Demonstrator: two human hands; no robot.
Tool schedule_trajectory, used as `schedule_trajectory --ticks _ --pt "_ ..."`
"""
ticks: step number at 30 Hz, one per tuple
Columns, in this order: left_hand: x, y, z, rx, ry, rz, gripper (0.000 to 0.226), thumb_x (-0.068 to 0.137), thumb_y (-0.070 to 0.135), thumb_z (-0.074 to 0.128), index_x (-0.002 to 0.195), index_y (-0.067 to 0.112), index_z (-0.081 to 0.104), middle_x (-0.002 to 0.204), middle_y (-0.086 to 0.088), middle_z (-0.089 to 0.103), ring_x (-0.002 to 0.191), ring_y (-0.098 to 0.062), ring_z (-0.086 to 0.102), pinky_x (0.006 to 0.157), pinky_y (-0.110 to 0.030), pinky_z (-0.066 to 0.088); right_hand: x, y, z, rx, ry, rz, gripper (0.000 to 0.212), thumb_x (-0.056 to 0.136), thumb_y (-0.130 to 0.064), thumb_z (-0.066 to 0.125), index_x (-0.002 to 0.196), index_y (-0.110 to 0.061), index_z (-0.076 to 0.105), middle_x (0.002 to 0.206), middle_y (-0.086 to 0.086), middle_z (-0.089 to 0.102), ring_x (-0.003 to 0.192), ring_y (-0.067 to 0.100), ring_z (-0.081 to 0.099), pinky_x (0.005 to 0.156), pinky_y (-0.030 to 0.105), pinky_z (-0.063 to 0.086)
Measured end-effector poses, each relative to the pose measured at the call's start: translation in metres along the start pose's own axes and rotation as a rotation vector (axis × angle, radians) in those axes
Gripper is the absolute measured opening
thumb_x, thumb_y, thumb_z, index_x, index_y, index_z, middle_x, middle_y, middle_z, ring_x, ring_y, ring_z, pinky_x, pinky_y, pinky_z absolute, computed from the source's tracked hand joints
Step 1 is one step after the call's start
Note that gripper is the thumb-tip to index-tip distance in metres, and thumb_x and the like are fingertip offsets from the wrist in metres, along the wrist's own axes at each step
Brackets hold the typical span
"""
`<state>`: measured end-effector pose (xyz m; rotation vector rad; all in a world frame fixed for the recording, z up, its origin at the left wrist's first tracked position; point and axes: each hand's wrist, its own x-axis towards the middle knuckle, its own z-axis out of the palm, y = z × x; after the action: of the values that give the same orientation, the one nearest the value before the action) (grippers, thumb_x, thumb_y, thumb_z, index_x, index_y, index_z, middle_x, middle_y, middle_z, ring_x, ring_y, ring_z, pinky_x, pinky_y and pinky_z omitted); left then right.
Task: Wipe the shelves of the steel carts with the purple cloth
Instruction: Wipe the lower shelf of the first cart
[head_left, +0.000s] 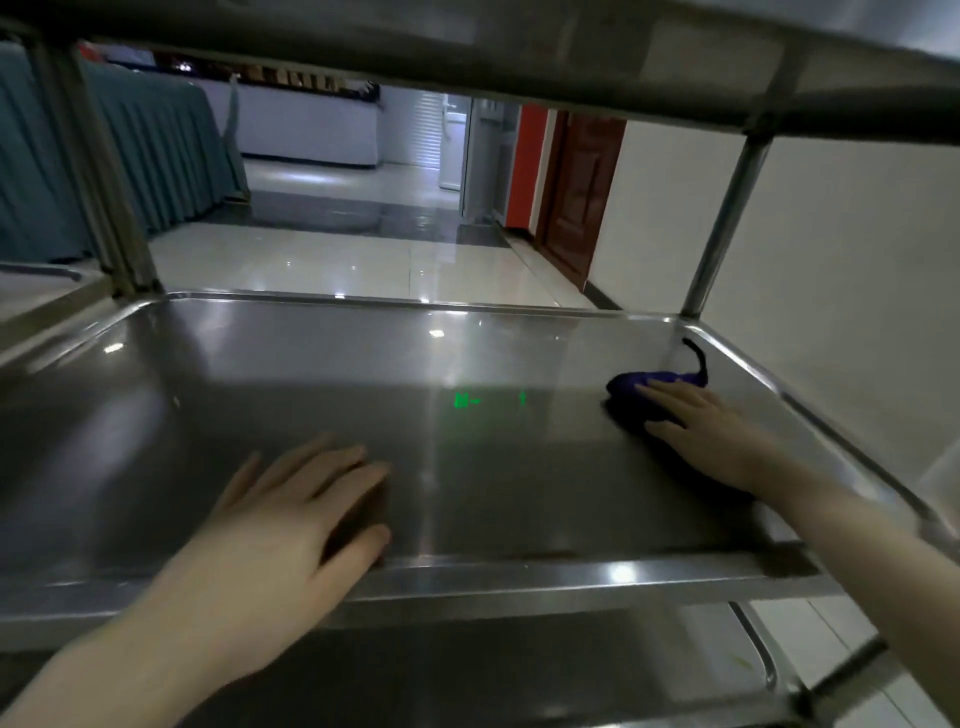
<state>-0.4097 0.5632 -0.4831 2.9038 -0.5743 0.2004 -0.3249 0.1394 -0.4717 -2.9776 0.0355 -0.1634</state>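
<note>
Right hand (711, 436) covers most of the purple cloth (631, 383) near the middle shelf's (311, 374) right rim, only its far end showing. Above that shelf the top shelf (467, 47) runs off frame; below it the lower shelf (519, 670) is cut off. Green glow (467, 400) on the middle shelf: unreadable.

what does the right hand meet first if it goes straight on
Past the purple cloth under the right hand, only bare steel, then probably the shelf's raised far rim.

Middle steel shelf (260, 395): purple cloth (631, 382) toward right rear corner; left hand (296, 514) flat near front rim.
</note>
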Motion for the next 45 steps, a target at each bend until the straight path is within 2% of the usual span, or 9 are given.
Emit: schedule_trajectory --ticks 6,10,13,21,28,32,36,40,45 --pt "-0.036 -0.046 -0.016 -0.013 0.172 -0.124 0.074 0.078 0.067 0.023 0.144 0.036 0.035 0.15 0.008 0.039 0.143 -0.02 0.027 0.114 -0.049 0.027 -0.014 -0.227 0.04 0.042 -0.044 -0.559 0.056 0.098 -0.053 0.032 0.152 -0.04 0.021 0.161 -0.015 0.017 0.148 0.009 0.008 0.117 0.037 0.006" --pt "-0.072 -0.101 -0.022 0.013 0.349 -0.328 0.06 0.086 0.033 0.059 0.142 0.018 0.043 0.141 -0.013 0.049 0.134 -0.036 0.039 0.107 -0.058 0.035 -0.03 -0.375 0.07 0.096 -0.08 -0.775 0.056 0.098 -0.048 0.033 0.152 -0.037 0.022 0.161 -0.013 0.015 0.147 0.011 0.007 0.116 0.041 0.008" --pt "-0.107 -0.133 -0.021 -0.02 0.436 -0.413 0.05 0.094 0.028 0.043 0.139 0.006 0.045 0.138 -0.02 0.05 0.129 -0.039 0.043 0.108 -0.055 0.034 -0.061 -0.436 0.07 0.14 -0.116 -0.902 0.052 0.098 -0.043 0.035 0.149 -0.036 0.031 0.159 -0.012 0.022 0.145 0.013 0.014 0.113 0.046 0.017" --pt "-0.173 -0.126 0.013 -0.136 0.492 -0.152 0.063 0.09 0.04 0.039 0.15 0.028 0.026 0.157 0.005 0.024 0.147 -0.013 0.013 0.117 -0.041 0.018 -0.141 -0.395 0.057 -0.089 0.106 -0.952 0.058 0.096 -0.043 0.045 0.151 -0.037 0.029 0.159 -0.015 0.023 0.145 0.014 0.021 0.109 0.042 0.031" --pt "-0.211 -0.117 0.092 -0.225 0.524 -0.056 0.062 0.087 0.022 0.05 0.147 0.017 0.033 0.154 -0.003 0.031 0.142 -0.021 0.03 0.116 -0.034 0.027 -0.185 -0.354 0.111 -0.051 0.459 -1.071 0.046 0.091 -0.028 0.051 0.137 -0.025 0.051 0.152 -0.006 0.04 0.143 0.023 0.032 0.106 0.042 0.032" --pt "-0.228 -0.124 0.143 -0.225 0.349 -0.071 0.06 0.088 0.024 0.048 0.147 0.02 0.034 0.152 -0.001 0.032 0.139 -0.017 0.034 0.112 -0.036 0.033 -0.191 -0.342 0.177 -0.04 0.36 -1.115 0.044 0.091 -0.022 0.056 0.136 -0.021 0.054 0.148 -0.003 0.047 0.135 0.025 0.043 0.1 0.039 0.038" --pt "-0.237 -0.138 0.191 -0.151 0.167 -0.11 0.059 0.089 0.021 0.05 0.146 0.022 0.037 0.153 0.002 0.034 0.14 -0.018 0.034 0.11 -0.039 0.037 -0.172 -0.336 0.24 0.002 0.144 -0.923 0.046 0.073 -0.012 0.075 0.119 -0.016 0.07 0.13 0.0 0.064 0.114 0.026 0.062 0.083 0.04 0.053" --pt "-0.231 -0.156 0.216 -0.081 0.041 -0.232 0.067 0.085 0.02 0.066 0.145 0.022 0.039 0.151 -0.003 0.039 0.141 -0.026 0.033 0.113 -0.044 0.033 -0.156 -0.333 0.293 0.088 -0.11 -0.602 0.053 0.087 -0.02 0.057 0.14 -0.028 0.052 0.15 -0.011 0.043 0.137 0.018 0.038 0.107 0.036 0.031" --pt "-0.212 -0.17 0.223 -0.029 0.025 -0.285 0.047 0.091 0.032 0.053 0.136 0.018 0.054 0.14 -0.007 0.051 0.131 -0.031 0.044 0.11 -0.044 0.036 -0.157 -0.324 0.327 0.096 -0.092 -0.585 0.053 0.092 -0.025 0.047 0.145 -0.03 0.044 0.154 -0.012 0.036 0.144 0.011 0.026 0.109 0.031 0.024"
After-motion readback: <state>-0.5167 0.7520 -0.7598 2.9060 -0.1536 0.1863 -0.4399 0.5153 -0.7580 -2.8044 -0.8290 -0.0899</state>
